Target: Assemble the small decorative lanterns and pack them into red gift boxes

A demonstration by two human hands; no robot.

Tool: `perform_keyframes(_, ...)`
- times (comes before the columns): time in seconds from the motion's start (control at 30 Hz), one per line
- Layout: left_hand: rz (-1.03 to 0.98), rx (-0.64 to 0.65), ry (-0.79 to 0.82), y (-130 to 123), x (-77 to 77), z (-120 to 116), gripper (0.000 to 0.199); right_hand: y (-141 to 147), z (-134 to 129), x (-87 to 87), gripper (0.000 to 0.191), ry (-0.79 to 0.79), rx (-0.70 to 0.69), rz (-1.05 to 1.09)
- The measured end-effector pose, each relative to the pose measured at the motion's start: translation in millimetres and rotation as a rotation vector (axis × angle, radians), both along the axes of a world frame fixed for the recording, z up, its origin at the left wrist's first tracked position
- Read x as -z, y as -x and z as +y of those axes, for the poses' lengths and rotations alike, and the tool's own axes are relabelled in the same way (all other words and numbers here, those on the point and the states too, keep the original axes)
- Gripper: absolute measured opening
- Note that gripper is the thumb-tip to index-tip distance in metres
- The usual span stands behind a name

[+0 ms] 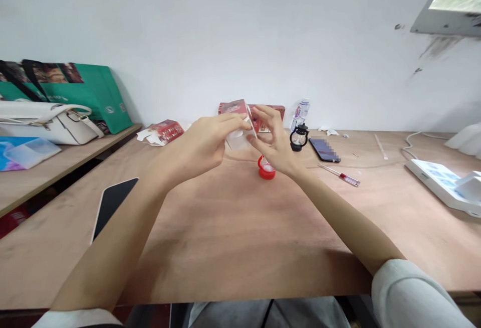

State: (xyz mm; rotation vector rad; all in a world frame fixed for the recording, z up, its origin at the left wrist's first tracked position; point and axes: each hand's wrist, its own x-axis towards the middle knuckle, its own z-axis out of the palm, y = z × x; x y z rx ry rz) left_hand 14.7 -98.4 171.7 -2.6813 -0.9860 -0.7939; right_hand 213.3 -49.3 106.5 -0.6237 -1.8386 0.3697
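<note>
Above the middle of the table, my left hand (210,140) grips a small red and white cardboard box (236,108) between thumb and fingers. At the box's right edge, the thumb and fingers of my right hand (273,142) close around its end flap. Part of the box is hidden by my hands. Just below my right hand stands a small red lantern (266,171), its upper part covered by the hand. A black lantern (299,138) of similar shape stands upright to the right.
A phone (324,150), a screwdriver (340,174) and a white power strip (443,185) lie to the right. A torn red box (161,132) and a dark-screened device (114,202) are left. Behind are a long red box (278,112) and a bottle (300,112). Bags (56,122) fill the left side.
</note>
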Motion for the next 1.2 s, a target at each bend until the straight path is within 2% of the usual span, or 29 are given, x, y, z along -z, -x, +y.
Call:
perform_keyframes(0.1,-0.048,0.031,0.054,1,3.8,4,0.051,1,1,-3.1,0.046,0.045,-0.105,0.009)
perform_keyframes(0.27,-0.1,0.066,0.18,1,0.6,6,0.036,1,-2,-6.7,0.032,0.16,-0.171,0.073)
perform_keyframes(0.5,-0.188,-0.031,0.057,-2,3.3,16,0.025,1,-3,-6.0,0.038,0.32,-0.369,0.113)
perform_keyframes(0.67,-0.294,0.01,0.026,-5,10.3,18,0.034,2,-2,-9.1,0.035,0.417,-0.301,0.218)
perform_keyframes(0.83,-0.351,-0.043,-0.051,-9,12.7,19,0.014,4,-7,-14.8,0.039,0.429,-0.247,0.226)
perform_keyframes(1.07,-0.482,-0.075,0.07,-15,12.8,15,0.029,3,-6,-13.9,0.041,0.442,-0.294,0.165)
perform_keyframes(1.2,-0.532,-0.069,0.059,-20,19.0,16,0.031,4,-2,-8.3,0.036,0.551,-0.316,0.213)
